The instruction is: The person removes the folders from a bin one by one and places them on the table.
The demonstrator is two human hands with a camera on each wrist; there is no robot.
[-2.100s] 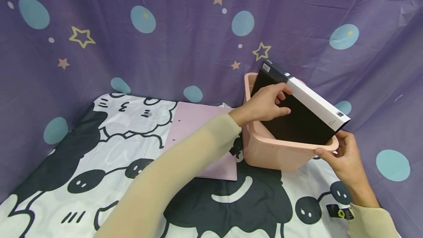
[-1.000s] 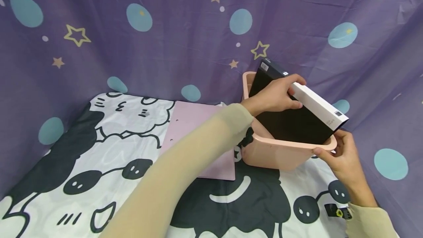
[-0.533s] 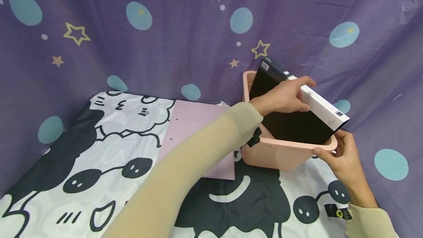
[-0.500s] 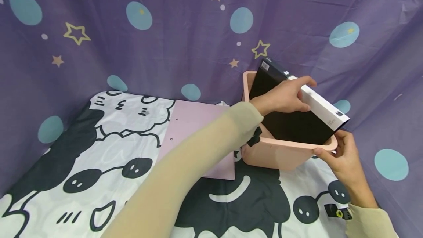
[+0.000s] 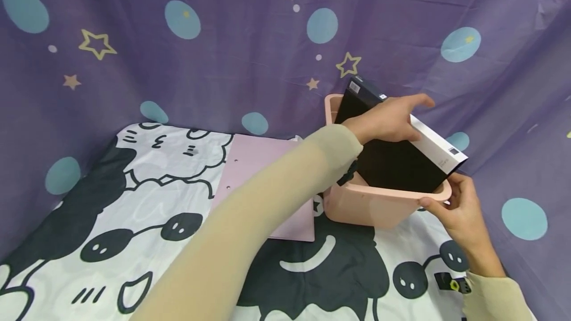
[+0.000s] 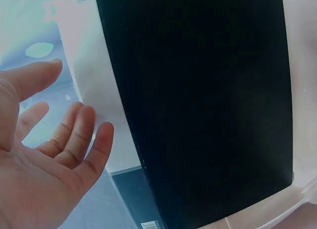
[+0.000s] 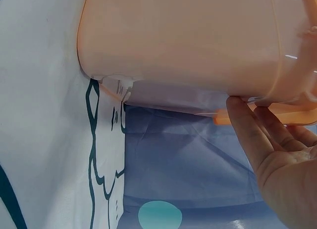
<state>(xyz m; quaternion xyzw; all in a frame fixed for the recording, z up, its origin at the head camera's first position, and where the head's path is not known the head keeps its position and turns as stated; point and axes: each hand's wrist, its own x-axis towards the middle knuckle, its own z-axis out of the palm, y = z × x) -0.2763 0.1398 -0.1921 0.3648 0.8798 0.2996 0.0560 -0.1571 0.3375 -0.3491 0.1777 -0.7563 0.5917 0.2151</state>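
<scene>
A black file folder with a white and dark spine leans tilted inside the pink plastic bin, its upper part sticking out above the rim. My left hand is over the spine, covering part of it. In the left wrist view, the left hand has loosely bent fingers beside the folder's white spine and grips nothing; whether the fingertips touch is unclear. My right hand holds the bin's near right corner, thumb on the front. In the right wrist view, the right hand's fingers reach under the rim.
Left of the bin, a flat pink folder lies partly beneath my left sleeve. Everything rests on a black and white cartoon-print cloth. Behind and to the right hangs a purple curtain with stars and blue ovals.
My left hand has moved rightward along the folder's spine from its dark end toward the white part. The right hand stays at the bin's corner; folder and bin look nearly still.
</scene>
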